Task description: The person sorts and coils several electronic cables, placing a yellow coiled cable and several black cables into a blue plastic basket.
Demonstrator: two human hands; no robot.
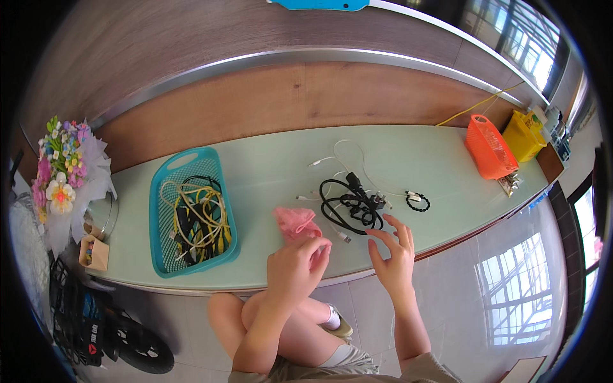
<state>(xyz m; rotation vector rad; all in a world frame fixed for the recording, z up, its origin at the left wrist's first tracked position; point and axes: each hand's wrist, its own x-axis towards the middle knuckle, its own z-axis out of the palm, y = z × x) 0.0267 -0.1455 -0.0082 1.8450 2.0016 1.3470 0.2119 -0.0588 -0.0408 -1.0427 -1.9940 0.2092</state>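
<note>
My left hand (295, 268) is closed at the near edge of the table, its curled fingers on a crumpled pink cloth (295, 221) that shows just beyond the knuckles. My right hand (394, 258) has its fingers apart and holds nothing. Its fingertips are beside a coiled black power cord (333, 220) with a plug. Thin white cables (363, 167) lie around and under the cord. One white USB connector (345, 238) rests between the two hands. To the right of the cord is a small black beaded loop (418, 202).
A teal basket (231, 239) of tangled yellow, white and black cables stands at left. Farther left are a flower bouquet (60, 185) and a small box (94, 253). An orange basket (488, 150) and a yellow container (525, 137) stand at the right end. A black wheel (143, 345) is below left.
</note>
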